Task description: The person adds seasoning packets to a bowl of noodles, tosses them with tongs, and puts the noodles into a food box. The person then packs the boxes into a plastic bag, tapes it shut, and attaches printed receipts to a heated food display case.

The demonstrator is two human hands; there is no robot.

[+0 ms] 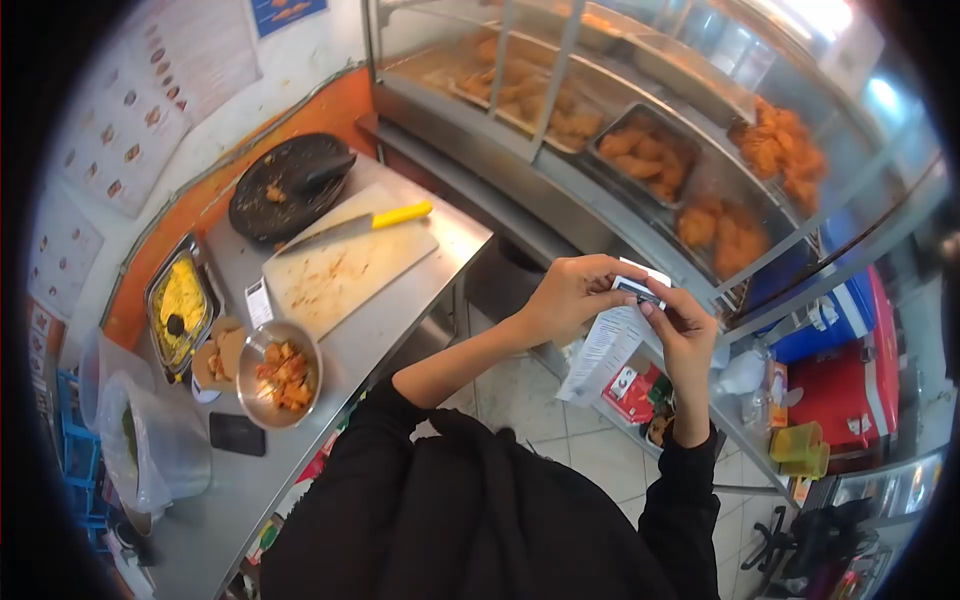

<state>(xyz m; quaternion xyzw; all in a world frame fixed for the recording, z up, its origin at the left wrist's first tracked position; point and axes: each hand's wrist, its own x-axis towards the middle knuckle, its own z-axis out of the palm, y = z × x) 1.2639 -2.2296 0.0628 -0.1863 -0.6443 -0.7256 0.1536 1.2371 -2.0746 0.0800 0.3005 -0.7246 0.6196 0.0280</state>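
Both my hands are raised in front of the glass display case. My left hand [577, 297] pinches one side of a small white-and-dark object [637, 290], and my right hand [682, 330] pinches its other side. What the object is cannot be made out. Just below the hands, a printed paper sheet [603, 350] hangs or lies over a tray edge. To the left, a yellow-handled knife [400, 214] rests on a stained white cutting board [335, 285]. A metal bowl [280, 375] of cut food stands on the steel table.
A dark stone mortar [290, 190], a tray of yellow food [180, 310] and a black phone-like slab [238, 434] are on the left table [400, 320]. Fried food [650, 155] fills the display trays. A red cooler [850, 390] and a yellow container [800, 450] stand at right.
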